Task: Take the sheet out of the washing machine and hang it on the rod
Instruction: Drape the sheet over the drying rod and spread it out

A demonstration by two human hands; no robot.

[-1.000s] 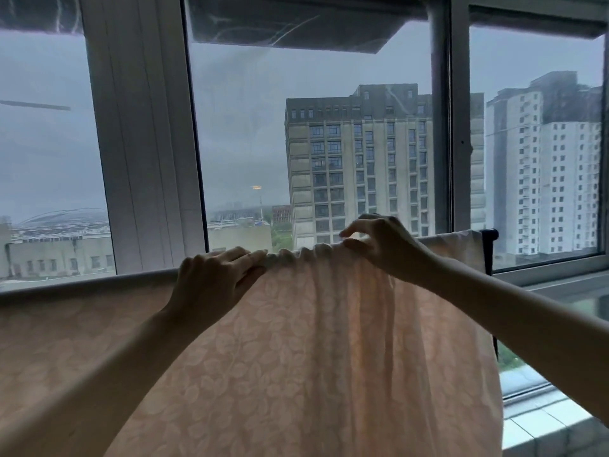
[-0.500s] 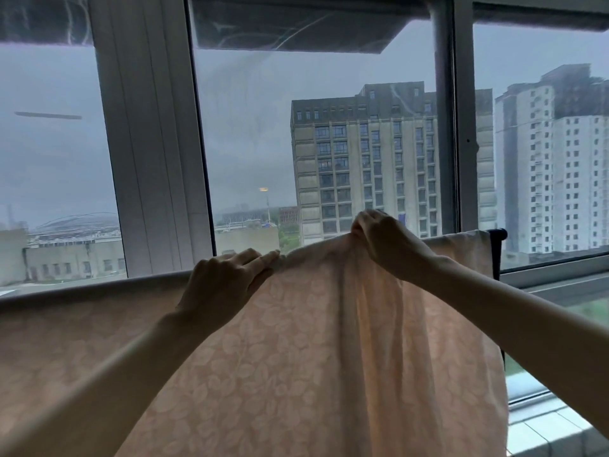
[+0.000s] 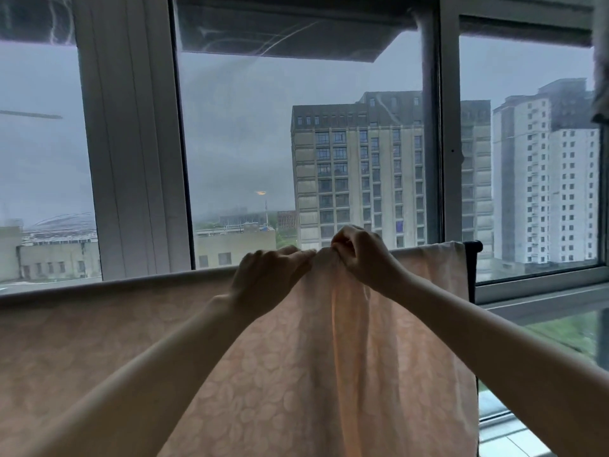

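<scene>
A pale peach sheet (image 3: 296, 374) with a leaf pattern hangs over a horizontal rod that runs across the view in front of the window. Only the rod's dark right end (image 3: 476, 247) shows; the cloth covers the rest. My left hand (image 3: 267, 282) grips the sheet's top fold at the rod. My right hand (image 3: 362, 255) pinches a bunched ridge of cloth just to the right of it. The two hands almost touch. Folds fall straight down from the pinched spot.
A large window with a wide white frame post (image 3: 131, 143) stands right behind the rod. A dark vertical stand post (image 3: 472, 278) holds the rod's right end. A tiled sill (image 3: 514, 437) lies at the lower right. Tall buildings show outside.
My left hand has slid right along the rod toward my right hand, and the cloth between them has gathered into a tight bunch. The view has shifted slightly left.
</scene>
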